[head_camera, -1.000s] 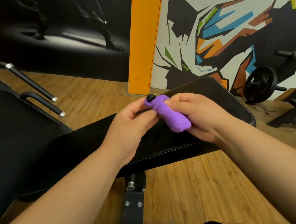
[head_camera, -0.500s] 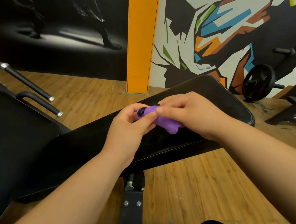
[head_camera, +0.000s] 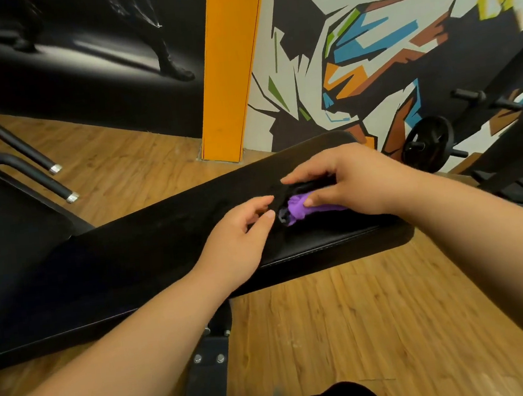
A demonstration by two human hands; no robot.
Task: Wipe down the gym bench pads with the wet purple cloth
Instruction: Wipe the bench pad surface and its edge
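The bunched purple cloth [head_camera: 299,208] lies on the black bench seat pad [head_camera: 168,238], near the pad's right end. My right hand [head_camera: 351,182] covers it from above, thumb and curled fingers gripping it against the pad. My left hand [head_camera: 241,231] hovers just left of the cloth, fingers loosely bent and holding nothing. A second black pad, the backrest [head_camera: 4,222], rises at the far left.
The bench's metal post [head_camera: 206,372] stands below the pad on the wooden floor. Two black handle bars [head_camera: 27,169] jut out at left. An orange pillar [head_camera: 229,73] and a painted wall stand behind. A weight plate [head_camera: 427,146] and rack frame sit at right.
Both hands lowered the cloth onto the seat pad. My left hand let go of it and drew back to the left, while my right hand kept hold and moved right.
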